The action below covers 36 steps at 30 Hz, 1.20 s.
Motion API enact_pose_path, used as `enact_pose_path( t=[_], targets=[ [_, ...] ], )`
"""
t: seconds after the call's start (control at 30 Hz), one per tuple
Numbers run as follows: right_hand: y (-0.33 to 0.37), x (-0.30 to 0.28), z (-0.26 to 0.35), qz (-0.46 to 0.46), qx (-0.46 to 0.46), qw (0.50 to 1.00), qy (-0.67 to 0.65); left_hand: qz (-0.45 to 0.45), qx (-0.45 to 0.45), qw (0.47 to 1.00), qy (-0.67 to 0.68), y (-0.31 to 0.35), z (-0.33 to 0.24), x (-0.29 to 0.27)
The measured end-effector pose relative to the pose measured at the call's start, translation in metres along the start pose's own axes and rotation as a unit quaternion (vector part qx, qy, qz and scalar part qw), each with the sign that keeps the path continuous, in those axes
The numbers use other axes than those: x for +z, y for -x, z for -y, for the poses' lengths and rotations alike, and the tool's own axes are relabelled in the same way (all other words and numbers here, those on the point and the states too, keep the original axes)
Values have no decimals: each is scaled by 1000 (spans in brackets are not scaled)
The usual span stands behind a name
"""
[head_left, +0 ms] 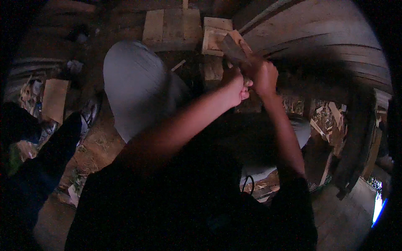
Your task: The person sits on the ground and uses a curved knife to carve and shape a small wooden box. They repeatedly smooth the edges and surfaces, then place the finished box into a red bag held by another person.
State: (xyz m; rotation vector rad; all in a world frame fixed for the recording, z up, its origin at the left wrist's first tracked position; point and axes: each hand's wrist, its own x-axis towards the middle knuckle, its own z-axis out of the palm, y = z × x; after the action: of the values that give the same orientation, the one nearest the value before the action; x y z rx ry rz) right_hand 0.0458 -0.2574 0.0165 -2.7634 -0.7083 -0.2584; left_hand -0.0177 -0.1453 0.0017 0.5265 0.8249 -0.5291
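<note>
Ahead of me, my right hand is closed around the near end of a flat, dark grey, blade-shaped piece. Along its right side lies a light wooden strip; whether that hand grips it too is hard to tell in the dim light. My left hand is curled into a fist just left of the right one, the two nearly touching. What sits in the left fingers is mostly hidden. Beyond the pieces stands a small wooden frame or box, partly covered by the grey piece's tip.
Wide boards stand at the far side, and a plank wall rises at right. My grey-clad knee is left of my arms. Another person's dark trouser leg and shoe are at left, near a loose board. Wood scraps lie at right.
</note>
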Motion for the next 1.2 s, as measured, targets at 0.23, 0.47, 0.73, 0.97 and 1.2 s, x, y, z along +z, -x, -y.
enact_pose_path(
  t=[0.23, 0.47, 0.73, 0.97, 1.2],
  targets=[
    [-6, 10, -8, 71, -2, 996, 49, -4, 7, 1000, -9, -13, 0, 5],
    [-19, -19, 0, -33, 57, 998, -5, -30, 44, 993, -109, -1, 13, -15],
    [-16, 19, -23, -84, -28, 996, 29, -21, 37, 985, -169, 7, 5, -38],
    [-24, 19, -34, 40, -35, 993, 104, -45, 54, 972, -223, 26, -20, -67],
    [-24, 21, -34, 6, 8, 996, 85, -131, 205, 950, -193, 18, -59, -91]
  ],
)
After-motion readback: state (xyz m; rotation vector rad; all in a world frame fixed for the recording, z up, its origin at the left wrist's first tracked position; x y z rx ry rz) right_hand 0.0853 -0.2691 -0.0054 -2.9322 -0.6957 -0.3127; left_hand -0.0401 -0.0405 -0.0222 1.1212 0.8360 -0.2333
